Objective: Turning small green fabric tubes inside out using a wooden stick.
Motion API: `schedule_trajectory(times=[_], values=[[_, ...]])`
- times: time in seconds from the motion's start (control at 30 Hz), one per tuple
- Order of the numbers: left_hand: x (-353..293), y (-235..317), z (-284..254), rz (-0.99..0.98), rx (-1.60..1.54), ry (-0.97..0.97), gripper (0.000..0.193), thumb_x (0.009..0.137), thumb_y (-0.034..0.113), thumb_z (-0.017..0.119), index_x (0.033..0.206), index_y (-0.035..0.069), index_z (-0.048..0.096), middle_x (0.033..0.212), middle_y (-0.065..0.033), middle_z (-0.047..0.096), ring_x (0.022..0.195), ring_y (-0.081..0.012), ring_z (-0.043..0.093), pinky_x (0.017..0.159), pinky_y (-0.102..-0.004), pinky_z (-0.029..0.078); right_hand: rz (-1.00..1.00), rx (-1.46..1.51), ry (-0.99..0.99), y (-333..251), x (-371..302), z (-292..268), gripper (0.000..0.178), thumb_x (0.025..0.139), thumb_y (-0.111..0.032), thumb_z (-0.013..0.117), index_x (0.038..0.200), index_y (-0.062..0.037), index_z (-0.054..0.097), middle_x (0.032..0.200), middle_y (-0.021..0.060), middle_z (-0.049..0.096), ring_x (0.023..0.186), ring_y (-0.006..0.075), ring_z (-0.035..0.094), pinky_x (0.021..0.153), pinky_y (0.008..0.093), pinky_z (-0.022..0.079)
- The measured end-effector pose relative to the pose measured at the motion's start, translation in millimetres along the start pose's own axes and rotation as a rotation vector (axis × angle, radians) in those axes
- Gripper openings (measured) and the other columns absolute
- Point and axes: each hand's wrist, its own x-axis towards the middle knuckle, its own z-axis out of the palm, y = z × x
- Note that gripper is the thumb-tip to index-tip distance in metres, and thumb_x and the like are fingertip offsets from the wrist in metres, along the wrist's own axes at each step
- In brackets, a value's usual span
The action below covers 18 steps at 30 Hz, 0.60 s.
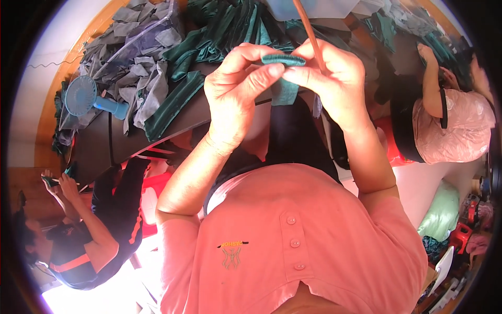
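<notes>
In front of my chest, both hands pinch a small folded strip of dark green velvet fabric (285, 93). My left hand (232, 89) is closed on its left end, thumb and forefinger pressed together. Closed on the right end is my right hand (337, 83). The fold forms a flat, rolled edge at the top, and a short tail hangs below the thumbs. A thin reddish-brown stick (307, 26) slants up from my right hand; its lower end is hidden by the fingers.
Ahead, green velvet pieces (230, 26) lie heaped on a dark table (125, 138). Grey fabric pieces (138, 70) and a small blue fan (81, 97) are at the left. A pale plastic bin (319, 8) stands at the far side. People sit working at left (89, 235) and right (455, 120).
</notes>
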Motion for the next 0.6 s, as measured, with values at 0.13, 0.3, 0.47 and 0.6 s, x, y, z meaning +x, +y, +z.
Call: schedule_trajectory(times=[0.13,0.3,0.47,0.6], values=[[-3.5,2.3,-3.3,-0.034,-0.050,0.051,0.012,0.085,-0.002,0.069,0.096,-0.001,0.067,0.094,-0.0065,0.068,0.089,-0.0133,0.060,0.087,-0.0276,0.045,-0.154,-0.131,-0.032,-7.8,-4.8,5.9,0.016,0.079,-0.006,0.077,0.085,0.0013,0.064,0.066,-0.0022,0.054,0.062,0.0030,0.047,0.054,0.0216,0.038],[-10.8,8.7,1.1,-0.076,-0.143,0.079,0.015,0.086,0.001,0.069,0.101,-0.001,0.065,0.094,-0.0063,0.068,0.087,-0.0122,0.061,0.085,-0.0269,0.048,-0.110,-0.114,-0.026,-19.5,-9.5,9.6,0.015,0.080,-0.007,0.077,0.087,-0.0002,0.065,0.068,-0.0028,0.057,0.062,0.0029,0.049,0.055,0.0205,0.039],[-13.8,2.1,4.5,-0.481,-0.205,-0.005,0.022,0.085,0.007,0.071,0.103,-0.004,0.064,0.089,-0.0096,0.069,0.075,-0.0171,0.066,0.073,-0.0305,0.054,0.196,0.105,0.159,-26.3,4.9,7.2,0.016,0.080,-0.009,0.076,0.090,-0.0009,0.066,0.073,-0.0005,0.062,0.064,0.0054,0.056,0.053,0.0183,0.039],[-14.4,0.0,2.6,-0.737,-0.223,-0.082,0.022,0.089,0.013,0.065,0.097,-0.008,0.065,0.081,-0.0156,0.068,0.068,-0.0254,0.068,0.064,-0.0345,0.056,0.018,0.810,-0.186,12.0,40.8,-11.7,0.020,0.089,-0.016,0.066,0.076,-0.0035,0.058,0.061,0.0008,0.055,0.042,0.0087,0.048,0.039,0.0205,0.033]])
